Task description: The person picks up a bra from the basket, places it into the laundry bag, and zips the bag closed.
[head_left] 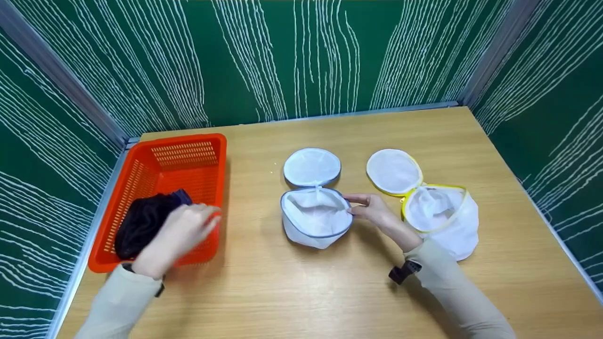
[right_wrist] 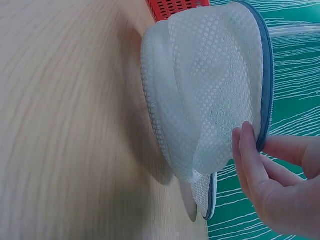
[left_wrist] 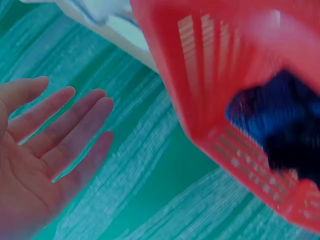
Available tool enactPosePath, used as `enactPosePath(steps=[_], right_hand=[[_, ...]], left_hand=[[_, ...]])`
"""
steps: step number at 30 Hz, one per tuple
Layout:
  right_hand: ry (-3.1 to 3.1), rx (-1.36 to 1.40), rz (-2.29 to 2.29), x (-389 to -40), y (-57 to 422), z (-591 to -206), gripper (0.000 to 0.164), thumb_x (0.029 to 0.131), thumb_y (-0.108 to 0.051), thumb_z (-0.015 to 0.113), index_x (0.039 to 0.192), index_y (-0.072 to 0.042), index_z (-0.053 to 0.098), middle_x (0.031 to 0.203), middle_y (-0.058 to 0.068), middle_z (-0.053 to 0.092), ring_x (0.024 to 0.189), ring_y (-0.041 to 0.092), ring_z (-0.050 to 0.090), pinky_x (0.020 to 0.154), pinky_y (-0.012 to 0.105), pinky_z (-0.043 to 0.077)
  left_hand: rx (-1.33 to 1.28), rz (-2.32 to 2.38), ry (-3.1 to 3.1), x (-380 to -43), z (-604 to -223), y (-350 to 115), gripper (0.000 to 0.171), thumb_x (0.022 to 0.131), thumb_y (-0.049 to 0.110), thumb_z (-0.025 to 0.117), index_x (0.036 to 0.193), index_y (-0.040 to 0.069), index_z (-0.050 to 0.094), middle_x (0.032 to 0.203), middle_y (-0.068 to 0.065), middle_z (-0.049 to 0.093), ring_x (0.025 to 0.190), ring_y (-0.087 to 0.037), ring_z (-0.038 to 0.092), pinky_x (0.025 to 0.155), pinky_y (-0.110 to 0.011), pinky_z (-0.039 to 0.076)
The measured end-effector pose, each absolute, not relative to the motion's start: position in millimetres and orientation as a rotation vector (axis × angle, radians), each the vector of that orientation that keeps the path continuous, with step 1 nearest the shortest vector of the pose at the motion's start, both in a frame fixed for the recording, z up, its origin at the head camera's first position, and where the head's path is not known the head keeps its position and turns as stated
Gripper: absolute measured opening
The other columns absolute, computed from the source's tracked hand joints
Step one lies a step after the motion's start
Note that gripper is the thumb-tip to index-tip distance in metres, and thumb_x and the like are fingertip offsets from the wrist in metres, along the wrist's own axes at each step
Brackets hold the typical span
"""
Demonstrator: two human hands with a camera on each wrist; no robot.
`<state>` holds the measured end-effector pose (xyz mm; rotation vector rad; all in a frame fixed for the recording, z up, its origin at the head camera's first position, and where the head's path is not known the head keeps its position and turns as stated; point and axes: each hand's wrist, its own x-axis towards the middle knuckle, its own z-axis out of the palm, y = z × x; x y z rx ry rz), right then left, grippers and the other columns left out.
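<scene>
A white mesh laundry bag with blue-grey zip trim (head_left: 316,216) stands on the table, its round lid (head_left: 312,167) folded back behind it. My right hand (head_left: 374,210) pinches the bag's rim at the right side; in the right wrist view the thumb and fingers (right_wrist: 252,165) lie on either side of the trim. Over the red basket (head_left: 220,160) is my left hand (head_left: 188,228), blurred in the head view. The left wrist view shows that hand (left_wrist: 50,145) with its fingers spread and holding nothing. Dark clothing (head_left: 146,221) lies in the basket, partly hidden by the left hand.
A second white mesh bag with yellow trim (head_left: 464,226) lies at the right, its round lid (head_left: 395,170) opened toward the back. Green panels (head_left: 330,56) with white streaks border the table (head_left: 292,292) at the back and sides.
</scene>
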<state>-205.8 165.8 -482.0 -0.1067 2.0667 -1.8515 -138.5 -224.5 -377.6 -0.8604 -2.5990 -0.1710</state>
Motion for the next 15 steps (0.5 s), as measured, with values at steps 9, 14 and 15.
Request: enactPosePath(steps=[9, 14, 15], right_hand=[[2.086, -0.122, -1.841, -203, 166, -482, 0.044, 0.079, 0.005, 0.056, 0.121, 0.011, 0.045, 0.124, 0.026, 0.046, 0.091, 0.012, 0.056, 0.073, 0.022, 0.049], [2.088, -0.106, -1.84, -202, 167, -482, 0.045, 0.079, 0.005, 0.056, 0.122, 0.011, 0.045, 0.124, 0.026, 0.045, 0.092, 0.013, 0.056, 0.073, 0.023, 0.05], [2.085, -0.099, -1.843, -202, 167, -482, 0.045, 0.079, 0.005, 0.056, 0.122, 0.01, 0.045, 0.124, 0.026, 0.046, 0.092, 0.013, 0.056, 0.073, 0.023, 0.05]], left_hand=[[-0.603, -0.216, -2.881, -163, -356, -259, 0.02, 0.083, 0.013, 0.057, 0.094, -0.003, 0.063, 0.086, -0.018, 0.064, 0.074, -0.031, 0.061, 0.067, -0.045, 0.049], [-0.471, -0.236, -3.01, -177, -352, -279, 0.026, 0.085, 0.014, 0.055, 0.1, -0.006, 0.059, 0.093, -0.024, 0.062, 0.08, -0.037, 0.058, 0.072, -0.05, 0.046], [-0.441, -0.244, -3.048, -180, -352, -283, 0.029, 0.085, 0.015, 0.055, 0.103, -0.007, 0.058, 0.095, -0.026, 0.06, 0.082, -0.038, 0.057, 0.074, -0.051, 0.045]])
